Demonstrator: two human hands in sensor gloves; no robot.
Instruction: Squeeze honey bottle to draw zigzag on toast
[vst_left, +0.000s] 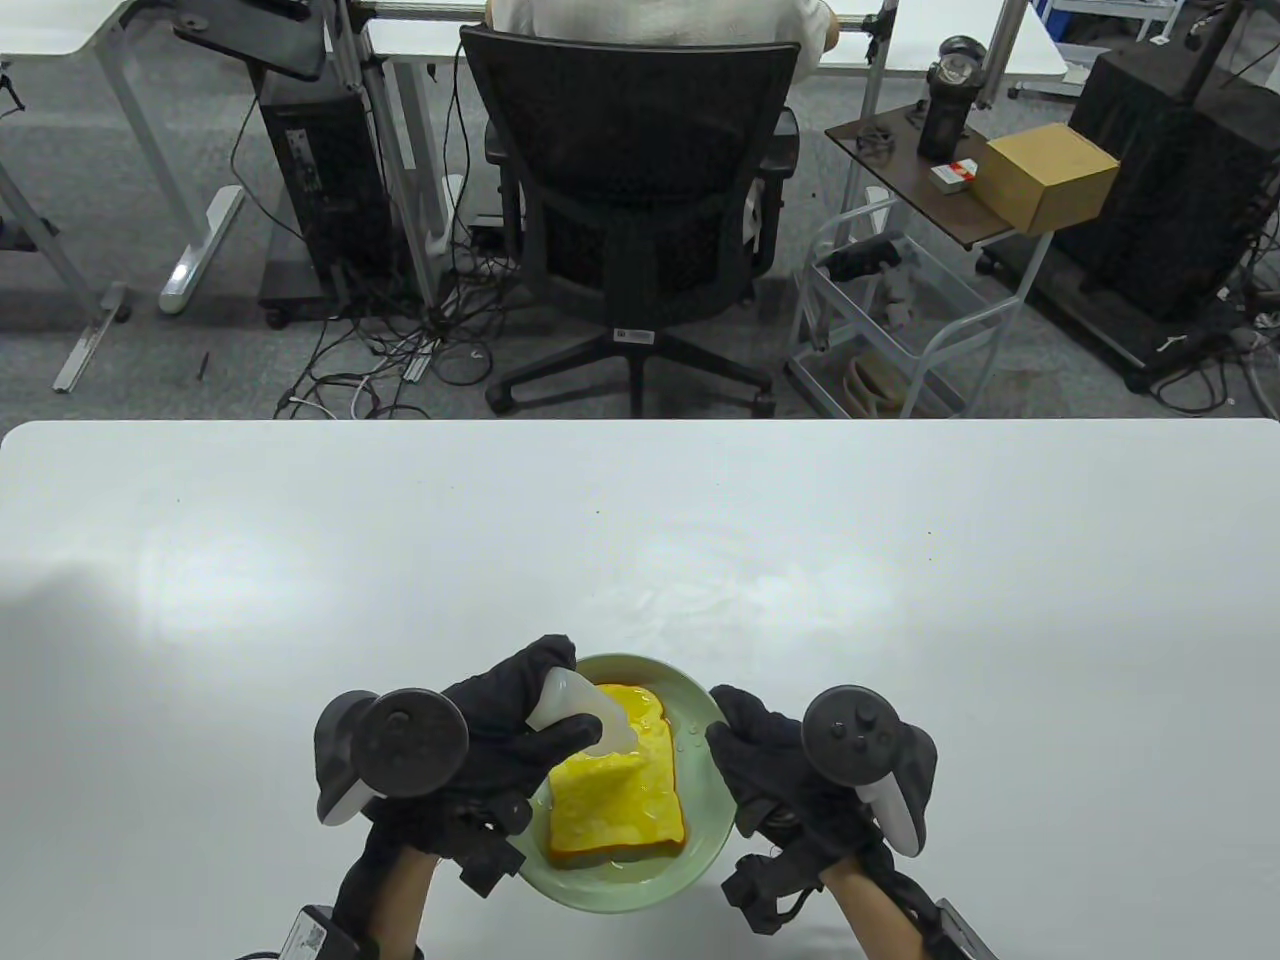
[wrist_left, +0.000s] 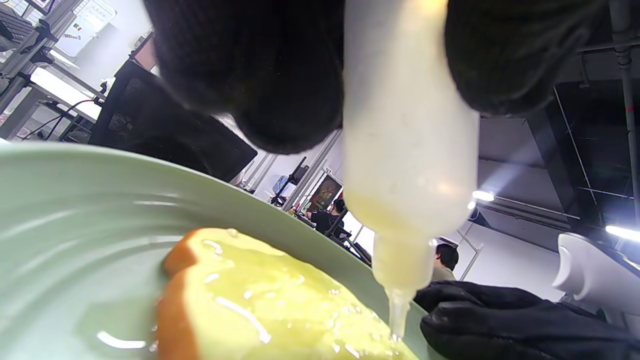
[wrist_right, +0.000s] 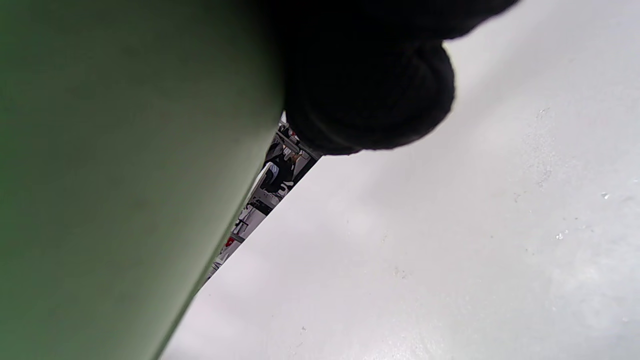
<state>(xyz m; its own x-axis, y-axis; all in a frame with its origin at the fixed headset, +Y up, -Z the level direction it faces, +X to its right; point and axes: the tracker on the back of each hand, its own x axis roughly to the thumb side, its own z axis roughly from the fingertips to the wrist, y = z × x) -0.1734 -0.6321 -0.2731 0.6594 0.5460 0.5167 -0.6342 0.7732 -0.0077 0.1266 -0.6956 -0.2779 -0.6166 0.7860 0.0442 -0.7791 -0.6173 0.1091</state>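
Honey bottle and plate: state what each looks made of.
Honey bottle: soft translucent plastic by the look, milky and matte, contents showing through. Plate: likely glazed ceramic, though melamine is possible; pale green with glossy highlights. The left hand grips the bottle.

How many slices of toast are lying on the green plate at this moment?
1. A single yellow-coated slice of toast lies in the middle of the round pale green plate, under the nozzle of the translucent squeeze bottle. A second slice hidden beneath it cannot be excluded.

Black gloves (vst_left: 500, 730), milky white bottle (vst_left: 585, 712) in the left hand, glossy yellow toast (vst_left: 615, 790) with brown crust, pale green plate (vst_left: 700, 720) between hands, white table (vst_left: 640, 520)
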